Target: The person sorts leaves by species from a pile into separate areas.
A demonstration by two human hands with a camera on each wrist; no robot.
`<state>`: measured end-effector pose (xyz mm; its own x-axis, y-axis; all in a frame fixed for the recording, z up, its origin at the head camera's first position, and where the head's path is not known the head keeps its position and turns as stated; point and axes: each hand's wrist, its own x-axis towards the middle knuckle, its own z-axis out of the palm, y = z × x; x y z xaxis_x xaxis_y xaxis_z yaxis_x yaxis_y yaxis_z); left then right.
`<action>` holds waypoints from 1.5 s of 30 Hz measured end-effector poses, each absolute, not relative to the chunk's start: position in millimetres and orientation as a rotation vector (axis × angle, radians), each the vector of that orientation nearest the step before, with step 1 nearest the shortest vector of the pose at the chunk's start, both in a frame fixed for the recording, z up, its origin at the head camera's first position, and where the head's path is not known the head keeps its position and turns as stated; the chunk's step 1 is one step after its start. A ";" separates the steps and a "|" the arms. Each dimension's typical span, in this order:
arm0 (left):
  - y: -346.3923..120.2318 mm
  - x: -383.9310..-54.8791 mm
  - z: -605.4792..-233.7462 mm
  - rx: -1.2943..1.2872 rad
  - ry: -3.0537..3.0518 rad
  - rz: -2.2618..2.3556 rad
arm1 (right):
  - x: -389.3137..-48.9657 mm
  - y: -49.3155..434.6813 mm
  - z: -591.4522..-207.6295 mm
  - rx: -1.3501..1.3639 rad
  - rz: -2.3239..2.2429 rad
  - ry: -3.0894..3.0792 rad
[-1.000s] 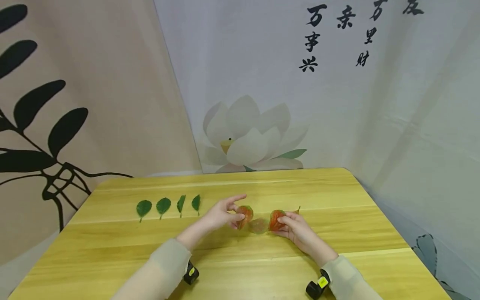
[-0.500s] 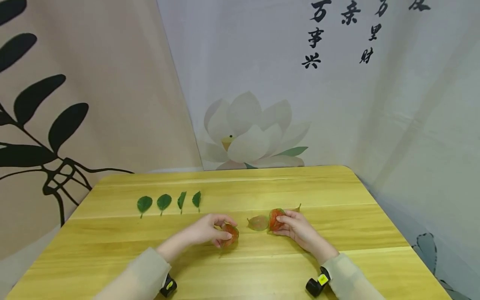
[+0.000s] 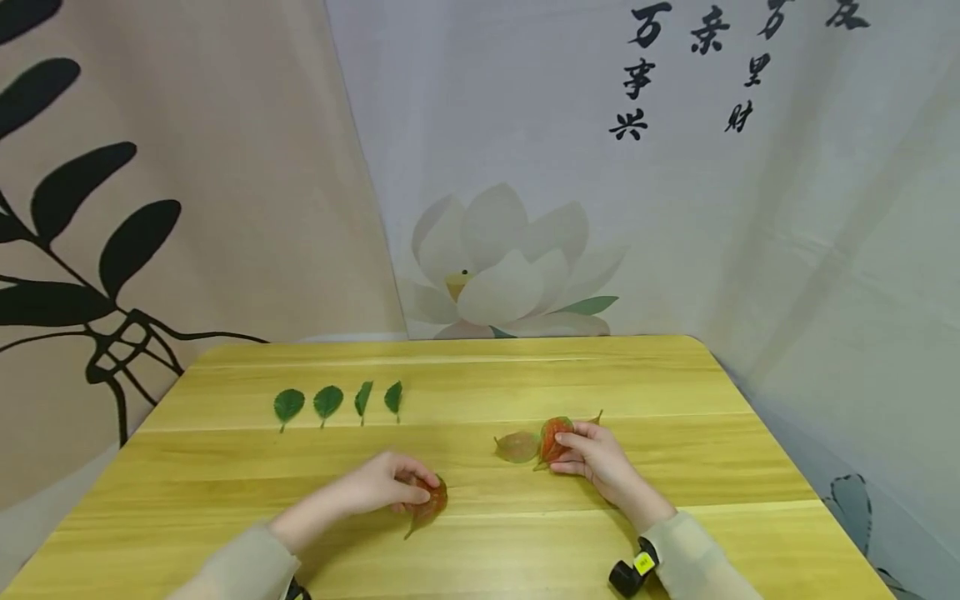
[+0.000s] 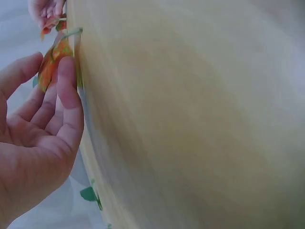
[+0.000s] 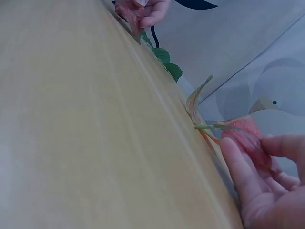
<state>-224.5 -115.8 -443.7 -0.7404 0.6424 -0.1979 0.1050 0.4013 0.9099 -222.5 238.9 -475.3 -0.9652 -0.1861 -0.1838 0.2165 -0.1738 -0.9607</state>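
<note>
My left hand (image 3: 382, 485) pinches a reddish leaf (image 3: 430, 504) low over the front middle of the table, its stem pointing toward me. In the left wrist view that leaf (image 4: 53, 62) shows orange and green between thumb and fingers. Farther right, my right hand (image 3: 600, 462) holds another red leaf (image 3: 553, 442) with a green edge by thumb and fingers. A paler, brownish-green leaf (image 3: 517, 447) lies on the table just left of it. Behind the right hand the stem end of one more leaf (image 3: 596, 418) peeks out, the rest hidden.
Several green leaves stand in a row at the back left of the wooden table (image 3: 480, 367), among them a round leaf (image 3: 288, 406) and a narrow leaf (image 3: 363, 400). A printed cloth (image 3: 675, 250) hangs behind the table's far edge.
My left hand has carried its red leaf from beside the pale leaf toward the left and nearer to me, uncovering the pale leaf's stem. The right hand stays in place, its leaf slightly turned.
</note>
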 end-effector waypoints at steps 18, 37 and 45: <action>-141.1 -226.7 -443.7 0.687 2.256 1.205 | -221.3 239.0 -472.3 -0.012 -2.210 1.858; -138.9 -224.9 -443.6 0.727 2.426 0.990 | -220.5 236.5 -474.6 -0.009 -2.194 1.843; -137.6 -222.6 -444.3 0.708 2.403 1.003 | -211.8 221.9 -469.2 -0.100 -2.120 1.796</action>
<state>-222.6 -137.6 -444.3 -0.7724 0.6039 -0.1966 0.2850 0.6063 0.7424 -211.8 221.9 -469.2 -0.9330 -0.3143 -0.1754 0.2246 -0.1276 -0.9661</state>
